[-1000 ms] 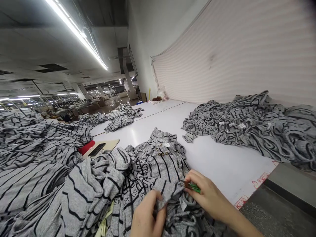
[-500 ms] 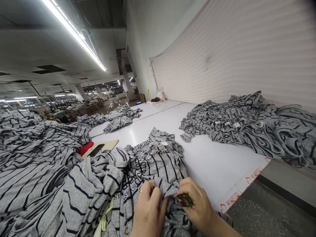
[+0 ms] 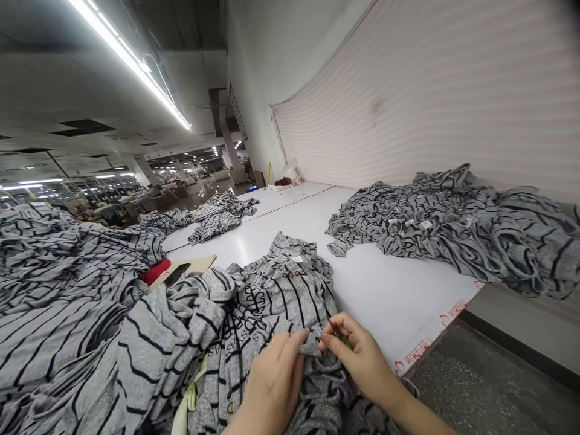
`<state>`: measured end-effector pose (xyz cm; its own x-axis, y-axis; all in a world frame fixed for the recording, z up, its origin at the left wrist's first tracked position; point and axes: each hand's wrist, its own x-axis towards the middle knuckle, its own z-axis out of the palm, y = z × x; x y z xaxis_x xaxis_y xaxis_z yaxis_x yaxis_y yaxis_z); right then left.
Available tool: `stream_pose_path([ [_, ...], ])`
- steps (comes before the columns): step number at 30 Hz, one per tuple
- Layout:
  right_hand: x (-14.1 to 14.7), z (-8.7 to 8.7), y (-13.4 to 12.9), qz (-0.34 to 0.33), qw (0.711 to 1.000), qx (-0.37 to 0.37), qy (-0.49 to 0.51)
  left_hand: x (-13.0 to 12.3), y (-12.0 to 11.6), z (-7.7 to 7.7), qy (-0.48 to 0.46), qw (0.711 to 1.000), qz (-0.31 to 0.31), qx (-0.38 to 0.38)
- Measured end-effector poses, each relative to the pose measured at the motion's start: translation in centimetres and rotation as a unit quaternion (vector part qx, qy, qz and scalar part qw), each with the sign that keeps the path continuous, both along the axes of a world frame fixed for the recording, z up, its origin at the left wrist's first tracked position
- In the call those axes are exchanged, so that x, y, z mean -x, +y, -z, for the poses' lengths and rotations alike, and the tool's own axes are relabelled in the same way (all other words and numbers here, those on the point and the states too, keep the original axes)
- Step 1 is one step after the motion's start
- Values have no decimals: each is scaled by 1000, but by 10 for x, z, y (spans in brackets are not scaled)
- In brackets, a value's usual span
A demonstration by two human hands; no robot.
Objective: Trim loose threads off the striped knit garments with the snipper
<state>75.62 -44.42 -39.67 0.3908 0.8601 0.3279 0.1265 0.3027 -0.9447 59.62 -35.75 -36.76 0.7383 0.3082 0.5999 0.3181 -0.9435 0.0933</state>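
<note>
A grey garment with black stripes, dark lettering and buttons [image 3: 294, 299] lies bunched at the near edge of the white table. My left hand [image 3: 276, 374] pinches a fold of it, thumb and fingers pressed together. Just to the right, my right hand [image 3: 357, 350] is closed around a small tool [image 3: 341, 336], seen nearly edge-on, its tip pointing up and left. The fingertips of my right hand also meet the edge of the same fold. The two hands are a small gap apart.
Striped garments are heaped at the left [image 3: 67, 266] and along the wall at the right [image 3: 444, 226]. A smaller pile [image 3: 217, 214] sits farther back. A dark phone [image 3: 176, 274] rests on a beige pad [image 3: 202, 264] beside a red item [image 3: 155, 272]. The white table [image 3: 389, 290] ends at the right.
Both hands have risen slightly with the fold. My right hand has turned, so the tool's green part that showed before is now mostly hidden. The view has shifted a little.
</note>
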Motion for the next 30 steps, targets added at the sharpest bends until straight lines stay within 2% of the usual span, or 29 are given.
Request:
stream_pose_path([
  [3,-4,-7,1,-31,997,33,54,0,-1,1,46,999,7,-19],
  [5,-7,-9,1,-53,995,59,56,0,-2,0,42,999,8,-5],
  [10,-9,-10,-2,-126,989,76,-30,1,-4,-1,5,999,25,25],
  [14,-5,-9,-8,-42,993,33,-105,2,-4,-2,17,999,38,26],
  [17,-3,-8,-13,-3,995,21,-99,3,-4,-2,27,998,56,17],
  [22,-15,-13,-19,-24,995,60,-71,5,-5,-3,16,998,60,17],
  [26,-30,-18,-28,-73,986,91,-116,5,-5,-4,4,998,59,21],
  [30,-32,-22,-34,-66,977,122,-163,5,-6,-4,2,998,55,20],
])
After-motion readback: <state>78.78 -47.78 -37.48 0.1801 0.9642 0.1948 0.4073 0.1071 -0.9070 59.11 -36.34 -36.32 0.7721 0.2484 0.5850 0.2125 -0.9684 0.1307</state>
